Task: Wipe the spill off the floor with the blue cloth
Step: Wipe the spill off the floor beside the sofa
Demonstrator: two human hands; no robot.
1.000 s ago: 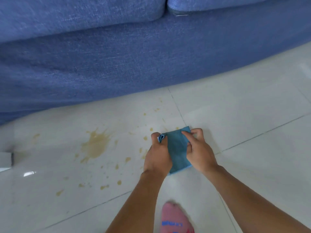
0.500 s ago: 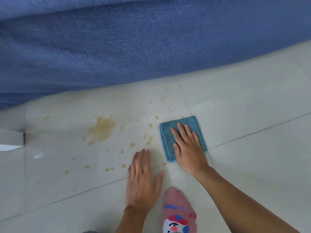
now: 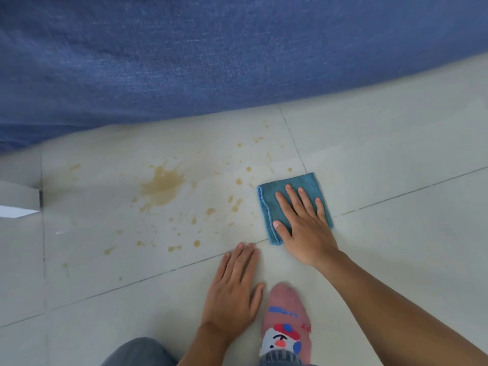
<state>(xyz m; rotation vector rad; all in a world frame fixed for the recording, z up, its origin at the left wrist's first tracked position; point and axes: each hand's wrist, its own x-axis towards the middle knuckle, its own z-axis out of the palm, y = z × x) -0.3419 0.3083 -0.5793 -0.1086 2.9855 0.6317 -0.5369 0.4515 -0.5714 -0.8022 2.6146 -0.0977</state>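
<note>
Head view looks down on a pale tiled floor (image 3: 396, 143) in front of a blue sofa (image 3: 211, 54). Folded into a small square, the blue cloth (image 3: 266, 207) lies flat on the tiles, and the right hand (image 3: 303, 220) rests on top of it, palm down, fingers spread and straight; this grip is fully open, pressing rather than clutching, and covers most of the cloth's near right part. To the left of the cloth, the spill (image 3: 162, 184) is a tan blotch with droplets scattered around it, the nearest ones just beside the cloth's left edge. The left hand (image 3: 233, 289) lies flat and open on the bare floor, holding nothing, near the cloth's lower corner but apart from it. Just beside that hand is a foot in a pink sock (image 3: 286, 320) with a cartoon print
</note>
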